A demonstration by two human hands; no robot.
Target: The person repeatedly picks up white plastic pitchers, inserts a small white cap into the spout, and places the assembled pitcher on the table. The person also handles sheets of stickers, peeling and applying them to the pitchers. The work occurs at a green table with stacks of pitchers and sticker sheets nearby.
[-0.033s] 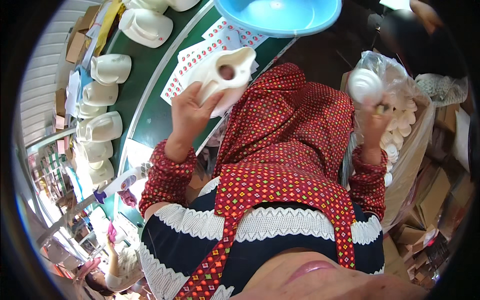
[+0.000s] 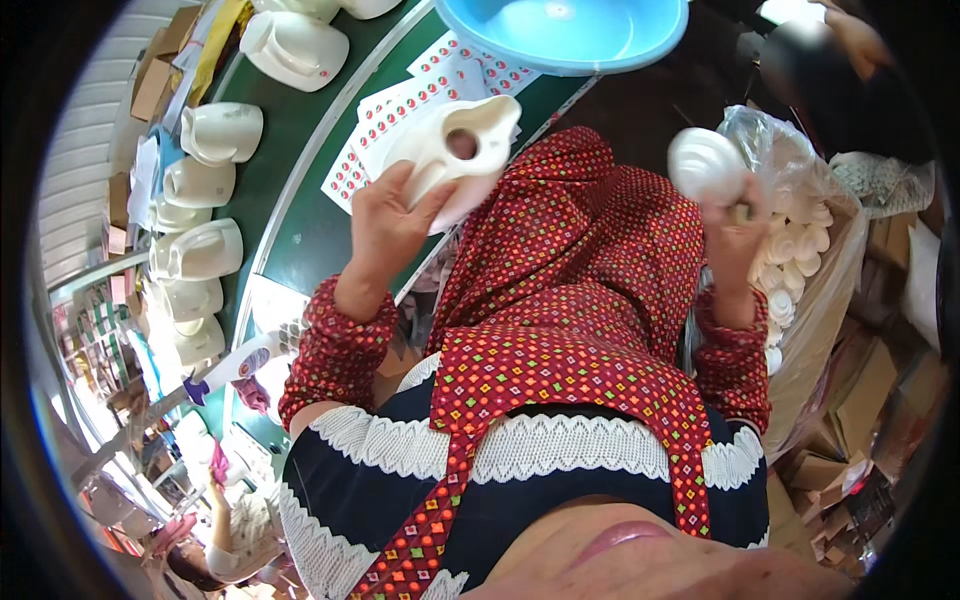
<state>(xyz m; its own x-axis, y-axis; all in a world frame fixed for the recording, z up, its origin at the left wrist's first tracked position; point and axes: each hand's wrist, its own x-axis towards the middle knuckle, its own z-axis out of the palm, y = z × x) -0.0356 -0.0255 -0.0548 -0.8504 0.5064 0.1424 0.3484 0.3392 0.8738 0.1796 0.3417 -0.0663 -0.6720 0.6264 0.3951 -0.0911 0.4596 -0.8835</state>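
Note:
My left hand [image 2: 392, 228] grips a white plastic jug [image 2: 455, 185] by its handle, above the sticker sheets [image 2: 375, 118] on the green table. The jug's spout points away from me, and a round opening shows in its top. My right hand [image 2: 735, 222] is closed on a round white lid [image 2: 704, 163] with ringed ridges. Hand and lid are slightly blurred, at the right of my lap. Just beyond that hand, a clear plastic bag [image 2: 845, 260] holds several more white lids [image 2: 797, 240].
Several white jugs [image 2: 208, 250] line the left of the green table [image 2: 330, 235]. A blue basin [image 2: 570, 35] is at the far edge. Cardboard pieces [image 2: 860, 400] lie at the right. Another person [image 2: 245, 535] is at the lower left, and a person's dark sleeve [image 2: 850, 90] shows top right.
My right hand has moved left with the lid, away from the bag and toward my lap. My left hand and the jug have shifted slightly right.

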